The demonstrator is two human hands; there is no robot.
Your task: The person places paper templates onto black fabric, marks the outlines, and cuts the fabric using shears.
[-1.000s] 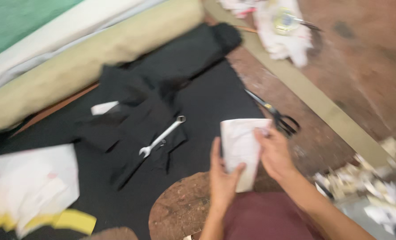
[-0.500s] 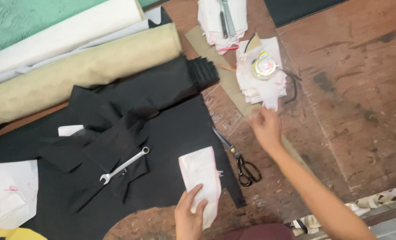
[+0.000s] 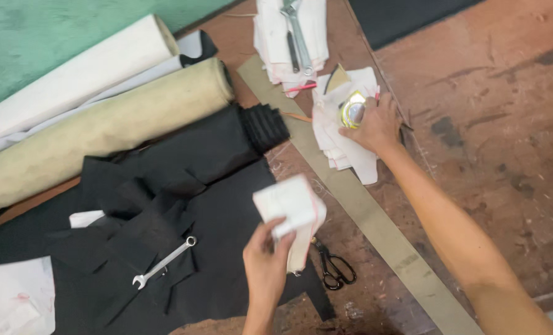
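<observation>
The left hand (image 3: 265, 268) held a folded white pad (image 3: 290, 211) by its lower edge, fingers and thumb pinched on it, over the black cloth (image 3: 183, 205) near the middle of the bench (image 3: 475, 111). The pad stood tilted, its long axis running from the grip up and away toward the right hand. A red line edged its right side.

The right hand (image 3: 375, 127) lay well apart from it, up and to the right, on a small stack of white pieces (image 3: 344, 149). Its fingers were curled about a tape roll (image 3: 352, 109) sitting on that stack; whether the grip had closed on the roll or only rested against it could not be told. The right hand was plainly the nearer one to the roll and the stack; the left was nearer to the scissors (image 3: 333, 267), which lay just below the pad, beside the edge of the cloth.

Between the two hands a long khaki strip (image 3: 357, 205) ran slantwise across the bench. A spanner (image 3: 163, 263) lay on the black cloth to the left, and a second white stack (image 3: 285, 37) sat at the top.
</observation>
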